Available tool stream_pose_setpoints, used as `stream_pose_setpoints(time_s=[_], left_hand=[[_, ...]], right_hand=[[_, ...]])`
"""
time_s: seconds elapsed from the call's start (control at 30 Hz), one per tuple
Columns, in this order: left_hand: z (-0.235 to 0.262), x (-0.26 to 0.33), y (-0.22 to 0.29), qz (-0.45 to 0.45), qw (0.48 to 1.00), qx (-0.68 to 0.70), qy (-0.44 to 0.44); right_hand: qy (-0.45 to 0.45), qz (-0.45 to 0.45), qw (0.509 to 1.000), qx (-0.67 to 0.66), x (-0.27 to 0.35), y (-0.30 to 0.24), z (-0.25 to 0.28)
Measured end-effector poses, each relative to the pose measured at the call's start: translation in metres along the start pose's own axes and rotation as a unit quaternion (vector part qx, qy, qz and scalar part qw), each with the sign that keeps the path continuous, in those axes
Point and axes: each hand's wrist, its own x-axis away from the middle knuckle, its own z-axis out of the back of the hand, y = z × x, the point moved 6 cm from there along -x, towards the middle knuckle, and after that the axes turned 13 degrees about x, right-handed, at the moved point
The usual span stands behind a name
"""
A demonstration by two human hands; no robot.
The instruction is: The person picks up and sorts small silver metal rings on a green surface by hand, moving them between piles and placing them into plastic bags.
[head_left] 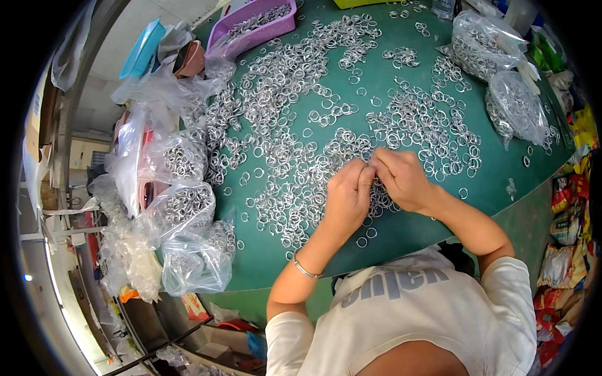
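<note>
Head view: your left hand (351, 188) and right hand (401, 178) meet, fingertips pinched; I cannot tell what their grip holds.
Rings: loose silver metal rings (276, 100) surround them on the green worktop (258, 266), likely for easy reach.
Bags: clear plastic bags (187, 203) keep more together.

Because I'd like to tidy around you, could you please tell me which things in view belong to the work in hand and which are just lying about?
Seem to belong:
rings under the left hand and right hand
table
ring bags
purple bin

Seem just lying about:
blue tray
packets, far right
</note>
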Motion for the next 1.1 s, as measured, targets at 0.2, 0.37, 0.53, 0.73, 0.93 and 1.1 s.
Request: stream_pose_setpoints(time_s=[0.2,0.37,0.53,0.73,0.93,1.1], left_hand=[[0.009,-0.004,0.017,0.103,0.974,0.120,-0.160],[0.001,0.007,0.034,0.003,0.993,0.110,-0.039],[-0.009,0.019,0.008,0.190,0.893,0.407,-0.037],[0.003,0.021,-0.014,0.300,0.877,0.374,0.030],[0.060,0.013,-0.043,0.205,0.960,0.156,0.112],[0.074,0.012,-0.032,0.013,0.948,-0.257,0.186]], right_hand=[[-0.043,0.020,0.998,-0.035,0.001,-0.003,0.016],[-0.021,0.042,0.995,-0.083,0.003,-0.009,0.020],[-0.001,0.073,0.994,-0.087,0.009,-0.014,0.024],[-0.026,-0.104,0.948,-0.300,0.002,0.012,0.025],[-0.126,-0.307,0.776,-0.536,0.003,0.039,0.001],[-0.148,-0.339,0.765,-0.527,0.005,0.048,-0.012]])
